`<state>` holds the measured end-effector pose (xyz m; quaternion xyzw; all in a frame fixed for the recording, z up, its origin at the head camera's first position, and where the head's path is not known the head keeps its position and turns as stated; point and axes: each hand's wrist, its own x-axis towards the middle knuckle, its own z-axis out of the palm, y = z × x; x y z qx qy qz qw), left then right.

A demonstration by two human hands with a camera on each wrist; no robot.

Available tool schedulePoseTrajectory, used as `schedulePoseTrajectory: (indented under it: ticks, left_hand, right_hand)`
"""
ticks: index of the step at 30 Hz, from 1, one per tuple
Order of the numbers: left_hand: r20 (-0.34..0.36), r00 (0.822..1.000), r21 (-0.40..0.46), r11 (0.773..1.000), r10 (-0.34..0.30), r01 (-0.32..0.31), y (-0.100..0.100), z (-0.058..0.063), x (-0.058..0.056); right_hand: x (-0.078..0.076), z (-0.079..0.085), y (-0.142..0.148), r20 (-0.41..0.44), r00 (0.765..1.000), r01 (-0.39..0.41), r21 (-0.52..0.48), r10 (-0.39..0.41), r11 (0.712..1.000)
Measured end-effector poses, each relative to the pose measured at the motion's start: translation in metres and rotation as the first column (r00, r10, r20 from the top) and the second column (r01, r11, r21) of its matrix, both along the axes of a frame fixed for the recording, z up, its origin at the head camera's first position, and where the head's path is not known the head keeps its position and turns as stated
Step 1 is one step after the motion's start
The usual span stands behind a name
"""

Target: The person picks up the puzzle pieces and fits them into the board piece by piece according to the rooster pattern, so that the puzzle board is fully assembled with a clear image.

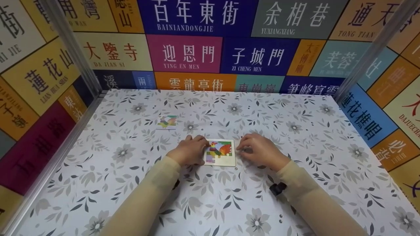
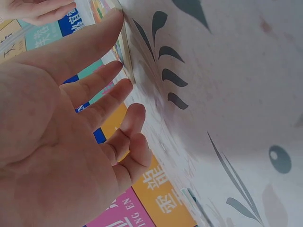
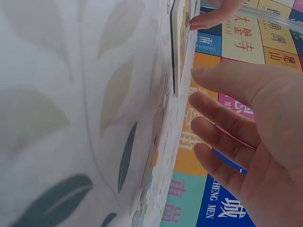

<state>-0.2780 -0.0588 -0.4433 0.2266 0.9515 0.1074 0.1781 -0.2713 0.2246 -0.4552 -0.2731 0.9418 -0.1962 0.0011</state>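
Observation:
A small jigsaw puzzle board (image 1: 226, 162) with a pale frame lies flat in the middle of the table. Colourful pieces forming a rooster picture fill its upper part and lower left, while the lower right shows bare backing. At the board's left edge rests my left hand (image 1: 190, 150), with the thumb (image 2: 106, 33) right at the rim and the other fingers loosely bent. My right hand (image 1: 262, 150) hovers just off the right edge, its fingers relaxed and holding nothing. Low on the table beyond that hand, loose puzzle pieces (image 3: 147, 177) appear edge-on in the right wrist view.
A picture card (image 1: 167, 122) with a similar rooster lies to the far left of the board. The table (image 1: 108, 183) has a white floral cover. Walls with coloured sign panels (image 1: 190, 54) stand at the back and both sides, with clear posts at the corners.

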Motion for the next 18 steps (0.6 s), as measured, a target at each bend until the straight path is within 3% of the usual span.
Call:
schedulePoseTrajectory:
  ticks: [8, 18]
  left_hand:
    - [-0.005, 1.000, 0.004, 1.000, -0.008, 0.008, -0.002, -0.001, 0.000]
    - [-0.034, 0.999, 0.047, 0.999, -0.025, 0.027, -0.004, -0.002, 0.002]
  right_hand:
    - [-0.001, -0.002, 0.010, -0.012, 0.999, 0.037, 0.016, -0.036, 0.999]
    - [-0.001, -0.002, 0.027, 0.034, 0.994, 0.099, 0.013, -0.100, 0.995]
